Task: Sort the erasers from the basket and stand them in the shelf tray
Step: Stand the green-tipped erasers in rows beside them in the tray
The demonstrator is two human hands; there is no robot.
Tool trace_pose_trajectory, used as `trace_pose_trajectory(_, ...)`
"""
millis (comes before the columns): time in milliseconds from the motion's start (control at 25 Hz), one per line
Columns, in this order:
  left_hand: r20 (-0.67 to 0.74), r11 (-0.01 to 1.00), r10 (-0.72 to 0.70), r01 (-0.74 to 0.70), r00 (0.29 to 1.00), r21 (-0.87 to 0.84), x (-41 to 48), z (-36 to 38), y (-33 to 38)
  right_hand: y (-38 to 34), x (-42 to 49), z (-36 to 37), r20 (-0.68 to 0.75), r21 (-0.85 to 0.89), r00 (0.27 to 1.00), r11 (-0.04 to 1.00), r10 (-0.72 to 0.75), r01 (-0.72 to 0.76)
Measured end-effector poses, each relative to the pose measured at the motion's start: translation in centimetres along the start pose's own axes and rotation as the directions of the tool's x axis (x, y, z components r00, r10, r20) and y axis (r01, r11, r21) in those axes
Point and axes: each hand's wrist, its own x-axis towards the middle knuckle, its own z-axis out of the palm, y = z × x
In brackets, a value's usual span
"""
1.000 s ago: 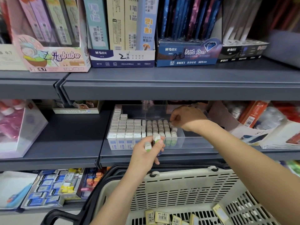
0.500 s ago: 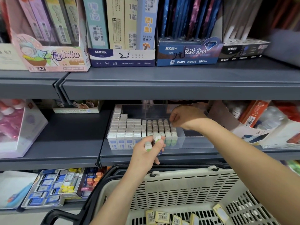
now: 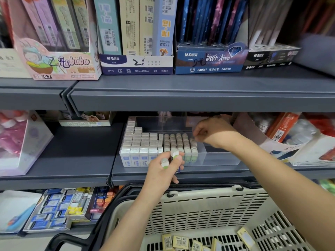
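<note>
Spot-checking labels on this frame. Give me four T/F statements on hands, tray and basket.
1. The left hand grips a few small erasers in front of the clear tray. True.
2. The basket holds nothing. False: yellow-labelled erasers lie on its bottom.
3. The right hand is at the right end of the tray's standing erasers. True.
4. The tray's erasers lie flat in a heap. False: they stand upright in rows.
</note>
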Motion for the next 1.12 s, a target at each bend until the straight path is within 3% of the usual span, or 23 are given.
trace_pose_trajectory(120, 0.014, 1.0, -0.002, 0.003, 1.0, -0.026, -0.1, 0.0, 0.1, -0.6, -1.3, 0.1, -0.053, 0.141, 0.997, 0.988, -0.058, 0.065)
trace_pose_trajectory(240, 0.038, 0.999, 0.009, -0.011, 0.999, 0.046, 0.1, 0.0, 0.0, -2.0, -3.2, 1.0, 0.06, 0.362, 0.969, 0.91, -0.238, 0.201)
trace_pose_trajectory(360, 0.07, 0.995, 0.017, -0.024, 0.997, 0.101, 0.0, 0.2, 0.0, -2.6, -4.2, 1.8, 0.091, 0.251, 0.949, 0.929, -0.302, 0.272)
trace_pose_trajectory(440, 0.037, 0.998, 0.018, -0.02, 0.999, 0.056, -0.2, 0.3, 0.1, -2.0, -4.1, 0.7, 0.036, 0.238, 0.965, 0.94, -0.261, 0.246)
trace_pose_trajectory(560, -0.038, 1.0, 0.005, -0.005, 0.999, 0.011, -0.1, 0.2, 0.2, -0.3, -3.3, -2.0, -0.096, 0.351, 0.993, 0.931, -0.066, 0.096)
trace_pose_trajectory(640, -0.08, 0.999, -0.003, 0.007, 0.997, 0.046, 0.0, 0.1, 0.1, 0.4, -1.9, -2.5, -0.189, 0.252, 0.981, 0.968, 0.047, 0.002)
trace_pose_trajectory(720, -0.12, 0.997, -0.02, 0.029, 0.993, 0.076, 0.0, 0.0, -0.2, 0.5, -0.6, -1.8, -0.226, 0.047, 0.973, 0.998, 0.04, -0.03)
trace_pose_trajectory(800, -0.083, 0.999, -0.033, 0.036, 0.996, 0.034, -0.2, -0.2, -0.3, 0.3, 0.2, -0.9, -0.213, -0.014, 0.977, 1.0, -0.003, 0.0)
trace_pose_trajectory(920, -0.022, 0.994, -0.051, 0.049, 0.998, -0.096, -0.2, -0.4, 0.0, 0.3, 0.8, 0.4, -0.21, 0.001, 0.976, 0.998, -0.054, 0.056)
trace_pose_trajectory(1120, -0.045, 0.999, -0.031, 0.029, 0.999, -0.039, -0.3, -0.2, 0.0, 0.4, 1.4, 1.7, -0.187, 0.075, 0.982, 0.997, -0.007, 0.021)
